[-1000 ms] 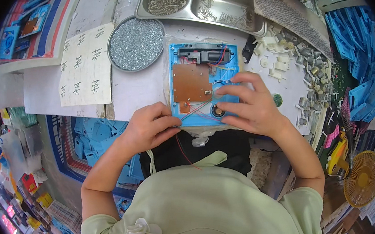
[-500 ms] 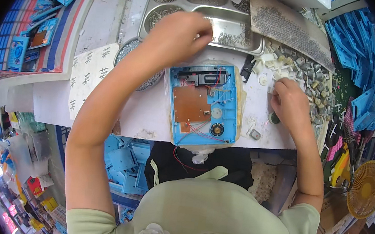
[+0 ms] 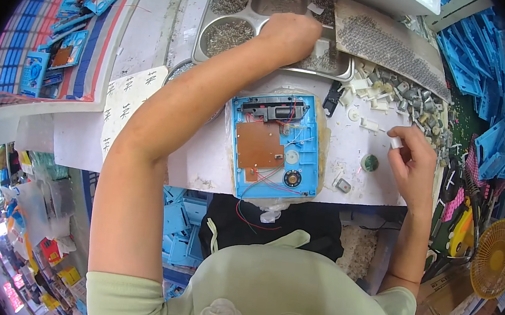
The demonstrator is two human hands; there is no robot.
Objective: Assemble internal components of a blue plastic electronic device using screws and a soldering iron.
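My left hand (image 3: 291, 37) reaches over the metal compartment tray (image 3: 265, 21), at its near right compartment, where small loose metal bits lie. Its fingers curl downward and their tips are hidden beneath the hand. To the right, my right hand (image 3: 413, 165) pinches a small white plastic part (image 3: 396, 143) between thumb and fingers, just above the table. Between my arms lies an open blue plastic casing (image 3: 306, 157) with a brown circuit board (image 3: 258, 146), a black mechanism (image 3: 276, 109), a round speaker (image 3: 292, 178) and thin red wires.
White plastic pieces and small motors (image 3: 421, 104) are heaped right of the casing. A board covered with screws (image 3: 393, 46) overlaps the tray. A small green-filled pot (image 3: 369, 163) and a lone motor (image 3: 342, 184) sit near the front edge. Blue casings (image 3: 494, 146) pile up at far right.
My left hand has moved right, deeper over the tray's near right compartment. My right hand has drawn back toward me from the white pieces, with a small white part now visible in its fingers.
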